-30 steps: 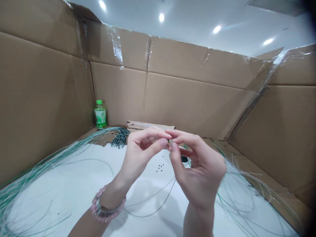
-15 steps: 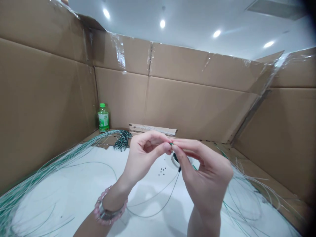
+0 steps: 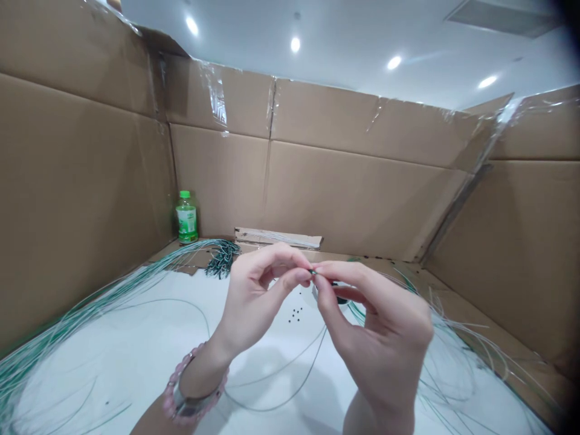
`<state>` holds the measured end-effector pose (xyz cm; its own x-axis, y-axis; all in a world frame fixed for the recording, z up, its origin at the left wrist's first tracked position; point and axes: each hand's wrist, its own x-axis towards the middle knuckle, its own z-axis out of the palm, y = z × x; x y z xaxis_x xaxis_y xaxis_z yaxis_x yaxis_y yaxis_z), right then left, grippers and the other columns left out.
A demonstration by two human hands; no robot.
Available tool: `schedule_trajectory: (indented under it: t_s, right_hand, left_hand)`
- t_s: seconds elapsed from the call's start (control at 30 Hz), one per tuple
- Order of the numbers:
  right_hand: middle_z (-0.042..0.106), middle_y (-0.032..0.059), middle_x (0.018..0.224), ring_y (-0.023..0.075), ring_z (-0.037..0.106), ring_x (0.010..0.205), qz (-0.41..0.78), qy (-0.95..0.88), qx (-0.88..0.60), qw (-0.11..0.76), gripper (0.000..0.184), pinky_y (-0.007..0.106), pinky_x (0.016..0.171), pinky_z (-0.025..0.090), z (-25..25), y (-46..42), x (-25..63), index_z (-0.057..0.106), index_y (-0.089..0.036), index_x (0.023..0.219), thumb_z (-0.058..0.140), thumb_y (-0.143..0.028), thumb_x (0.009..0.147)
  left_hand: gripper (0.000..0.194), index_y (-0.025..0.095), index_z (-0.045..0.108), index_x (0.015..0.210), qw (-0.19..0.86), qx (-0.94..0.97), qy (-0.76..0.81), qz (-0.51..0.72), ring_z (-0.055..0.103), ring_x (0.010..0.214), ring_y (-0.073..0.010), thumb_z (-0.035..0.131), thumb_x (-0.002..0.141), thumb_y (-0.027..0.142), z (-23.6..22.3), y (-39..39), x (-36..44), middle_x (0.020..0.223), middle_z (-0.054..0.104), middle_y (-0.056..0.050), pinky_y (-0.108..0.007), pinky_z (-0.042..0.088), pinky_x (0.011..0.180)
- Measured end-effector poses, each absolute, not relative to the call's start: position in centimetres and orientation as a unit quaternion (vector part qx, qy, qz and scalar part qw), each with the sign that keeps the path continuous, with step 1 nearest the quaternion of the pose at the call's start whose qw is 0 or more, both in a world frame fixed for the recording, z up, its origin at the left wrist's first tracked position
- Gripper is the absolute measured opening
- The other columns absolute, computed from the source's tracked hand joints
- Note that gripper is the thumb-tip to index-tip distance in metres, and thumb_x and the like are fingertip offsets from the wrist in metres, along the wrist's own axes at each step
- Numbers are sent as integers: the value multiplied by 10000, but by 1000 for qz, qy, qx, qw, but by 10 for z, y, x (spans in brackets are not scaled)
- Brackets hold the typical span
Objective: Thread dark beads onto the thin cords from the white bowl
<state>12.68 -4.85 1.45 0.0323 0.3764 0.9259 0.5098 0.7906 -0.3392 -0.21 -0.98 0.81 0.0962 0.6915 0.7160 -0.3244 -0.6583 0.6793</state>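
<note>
Fingertip to fingertip, my left hand (image 3: 256, 302) and my right hand (image 3: 378, 326) meet above the white table. Between them, both pinch a short bit of green wire (image 3: 313, 272). A small dark piece shows on it, too small to make out. More green wire trails below the right hand's fingers. Behind that hand stands a round white dish (image 3: 321, 297) with black contents, partly hidden by the fingers. Several tiny black pieces (image 3: 295, 315) lie scattered on the table beside the dish. A thin dark wire (image 3: 290, 402) loops across the surface below my hands.
A long bundle of green and white wires (image 3: 113, 296) runs along the left, its dark ends (image 3: 220, 258) heaped at the back. Loose wires (image 3: 453, 362) spread at the right. A green bottle (image 3: 186, 219) stands in the back left corner. Cardboard walls (image 3: 339, 187) surround the table (image 3: 149, 350).
Both hands still pinch the green wire. The fingertips have sunk slightly and the right hand has tilted a little, showing a dark piece at the pinch. The whole view has shifted slightly.
</note>
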Motion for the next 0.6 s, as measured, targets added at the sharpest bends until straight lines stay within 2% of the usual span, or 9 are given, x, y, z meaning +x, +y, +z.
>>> schedule_trajectory:
  t_s: [0.17, 0.33, 0.6]
  right_hand:
    - [690, -48, 774, 81, 629, 665, -63, -706, -321, 628, 219, 206, 584, 565, 16, -50, 129, 645, -218, 848, 618, -10, 781]
    - [690, -37, 788, 78, 632, 675, -93, -715, -328, 610, 199, 192, 608, 549, 18, -52, 131, 637, -209, 857, 605, -21, 800]
    - [699, -5, 850, 74, 655, 729, -157, -724, -344, 576, 178, 161, 667, 524, 20, -54, 133, 621, -169, 832, 602, 5, 801]
  left_hand:
    - [128, 217, 706, 773, 338, 655, 153, 658, 620, 626, -40, 664, 804, 100, 9, -12, -3, 707, 645, 29, -73, 521, 599]
    - [76, 198, 695, 762, 310, 665, 170, 658, 620, 610, -64, 672, 811, 145, 9, -11, -4, 702, 659, 9, -109, 520, 560]
    - [86, 192, 670, 814, 142, 737, 194, 632, 623, 660, -72, 654, 823, 107, 9, -9, -13, 743, 683, 9, -141, 519, 627]
